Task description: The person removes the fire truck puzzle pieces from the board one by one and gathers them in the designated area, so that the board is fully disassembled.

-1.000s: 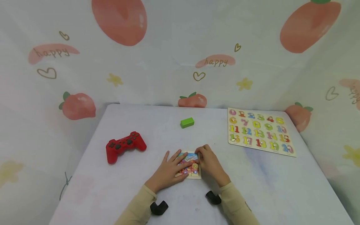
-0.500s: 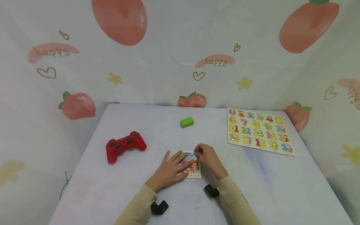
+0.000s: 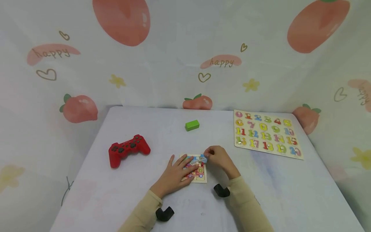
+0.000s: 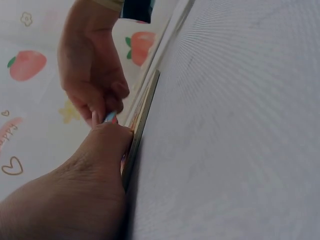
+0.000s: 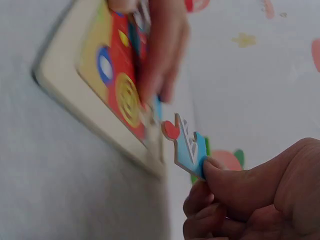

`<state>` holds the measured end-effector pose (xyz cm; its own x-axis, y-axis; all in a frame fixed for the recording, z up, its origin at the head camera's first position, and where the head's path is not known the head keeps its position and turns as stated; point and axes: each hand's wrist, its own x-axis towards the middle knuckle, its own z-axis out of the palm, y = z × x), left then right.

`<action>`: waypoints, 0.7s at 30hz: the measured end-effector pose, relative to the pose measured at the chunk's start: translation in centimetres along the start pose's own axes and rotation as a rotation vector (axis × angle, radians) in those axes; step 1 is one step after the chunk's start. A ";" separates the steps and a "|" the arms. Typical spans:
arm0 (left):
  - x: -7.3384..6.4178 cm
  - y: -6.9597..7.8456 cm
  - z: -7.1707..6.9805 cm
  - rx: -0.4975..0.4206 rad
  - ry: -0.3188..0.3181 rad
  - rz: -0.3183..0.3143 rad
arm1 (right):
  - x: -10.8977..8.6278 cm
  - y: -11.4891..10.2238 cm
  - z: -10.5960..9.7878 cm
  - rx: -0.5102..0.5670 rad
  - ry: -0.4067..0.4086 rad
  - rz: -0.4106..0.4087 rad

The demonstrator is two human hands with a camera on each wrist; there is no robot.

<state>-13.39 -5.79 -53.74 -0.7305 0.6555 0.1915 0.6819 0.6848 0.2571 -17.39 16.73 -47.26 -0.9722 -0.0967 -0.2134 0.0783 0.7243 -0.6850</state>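
My left hand point(image 3: 173, 178) lies with fingers spread on a small wooden jigsaw puzzle point(image 3: 204, 179), covering its left part. Between thumb and fingers my right hand point(image 3: 221, 160) pinches a blue puzzle piece point(image 5: 189, 152) with a red knob and white markings. In the right wrist view the piece is raised and tilted beyond the board's corner. The puzzle's pale wooden frame point(image 5: 61, 75) surrounds red and yellow pieces, with a bare wooden patch at the upper right. In the left wrist view, the left thumb point(image 4: 107, 140) rests at the board's edge.
A red game controller point(image 3: 128, 149) lies to the left on the white table. Behind the puzzle sits a green block point(image 3: 192, 125). At the back right is a number puzzle board point(image 3: 268, 133). A printed curtain point(image 3: 162, 64) hangs behind the table.
The right hand has lifted the blue puzzle piece out of the board's upper right corner and shifted slightly right with it. The left hand stays on the puzzle.
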 end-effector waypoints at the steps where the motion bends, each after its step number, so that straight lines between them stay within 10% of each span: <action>1: 0.0 0.0 0.0 -0.001 0.001 0.003 | -0.1 0.3 -0.6 0.004 -0.007 0.012; 12: 0.1 -0.3 0.2 -0.005 0.037 0.020 | -2.2 7.6 -8.2 -0.083 -0.123 -0.082; 21: 0.1 -0.4 0.3 -0.030 -0.005 -0.007 | -3.2 11.1 -10.3 -0.108 -0.153 -0.076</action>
<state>-13.72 -5.83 -54.12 -0.7349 0.6523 0.1853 0.6754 0.6795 0.2866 -15.69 32.05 -47.01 -0.9288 -0.2509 -0.2728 -0.0265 0.7791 -0.6263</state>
